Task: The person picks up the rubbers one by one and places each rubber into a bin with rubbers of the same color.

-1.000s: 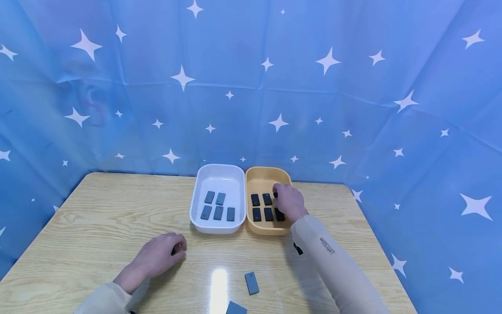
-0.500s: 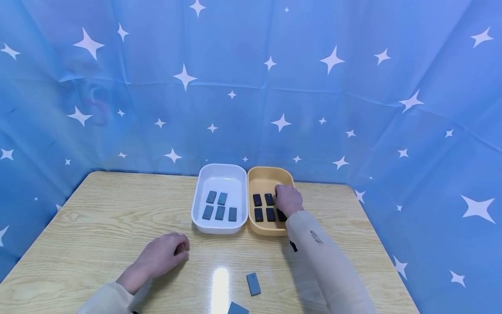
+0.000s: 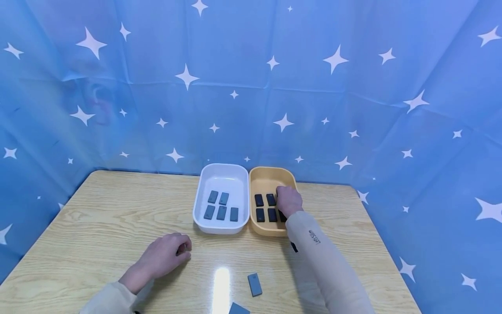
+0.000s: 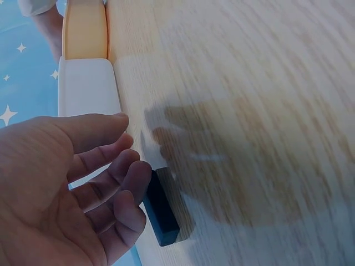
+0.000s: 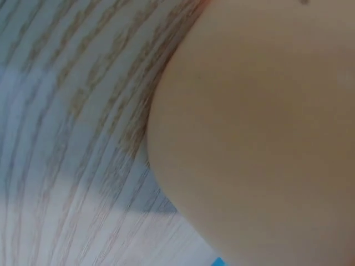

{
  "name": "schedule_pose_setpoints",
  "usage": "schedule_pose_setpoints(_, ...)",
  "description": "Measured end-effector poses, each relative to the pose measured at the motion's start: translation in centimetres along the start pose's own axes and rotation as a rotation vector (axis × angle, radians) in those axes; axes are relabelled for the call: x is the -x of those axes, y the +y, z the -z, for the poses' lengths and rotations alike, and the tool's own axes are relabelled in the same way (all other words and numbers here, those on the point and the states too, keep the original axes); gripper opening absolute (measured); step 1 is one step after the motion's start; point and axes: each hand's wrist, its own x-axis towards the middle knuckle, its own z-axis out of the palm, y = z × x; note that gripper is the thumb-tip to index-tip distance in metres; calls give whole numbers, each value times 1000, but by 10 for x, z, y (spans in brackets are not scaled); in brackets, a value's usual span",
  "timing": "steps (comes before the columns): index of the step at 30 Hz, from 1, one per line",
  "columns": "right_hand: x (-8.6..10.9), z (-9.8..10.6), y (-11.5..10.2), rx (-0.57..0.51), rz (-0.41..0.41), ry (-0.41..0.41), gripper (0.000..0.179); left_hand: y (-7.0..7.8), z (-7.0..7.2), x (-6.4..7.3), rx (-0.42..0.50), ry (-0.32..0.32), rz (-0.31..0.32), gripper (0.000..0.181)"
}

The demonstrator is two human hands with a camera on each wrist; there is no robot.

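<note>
In the head view my right hand (image 3: 289, 201) reaches into the yellow tray (image 3: 270, 231). It pinches a small black block, mostly hidden by the fingers. More black blocks (image 3: 260, 215) lie in two rows beside and below that hand. My left hand (image 3: 166, 254) stays low over the table, left of centre, fingers loosely curled. In the left wrist view another black block (image 4: 161, 210) appears just past its fingertips; whether they touch is unclear. The white tray (image 3: 221, 230), adjoining the yellow one, bears several grey-blue blocks (image 3: 221, 213).
Two grey-blue blocks lie on the wooden table: one block (image 3: 255, 284) near the front, another block (image 3: 238, 308) cut by the lower frame edge. A blue starry curtain (image 3: 251, 96) hangs behind the table. The right wrist view is mostly filled by a tan curved surface (image 5: 249, 133).
My right hand has turned slightly and sunk a little in the yellow tray; its block is now less visible. The whole view has shifted slightly. My left hand keeps its place.
</note>
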Motion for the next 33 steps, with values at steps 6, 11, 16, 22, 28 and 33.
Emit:
schedule_pose_setpoints(6, 2, 4, 0, 10, 12, -10, 11, 0, 1, 0, -3, 1, 13, 11)
schedule_pose_setpoints(11, 6, 12, 1, -1, 8, -15, 14, 0, 2, 1, -5, -4, 22, 11)
schedule_pose_setpoints(16, 9, 20, 2, -31, -3, -31, 16, 0, 3, 2, -7, 4, 11, 11)
schedule_pose_setpoints(22, 19, 29, 4, -70, 30, -2, 15, 1, 3, 4, -22, 26, -33, 11)
schedule_pose_setpoints(28, 33, 38, 7, -111, 45, 43, 25, 2, 2, 5, -15, 33, -98, 11)
schedule_pose_setpoints(33, 45, 44, 9, -112, 61, 50, 24, 4, -1, 5, 0, 24, -160, 10)
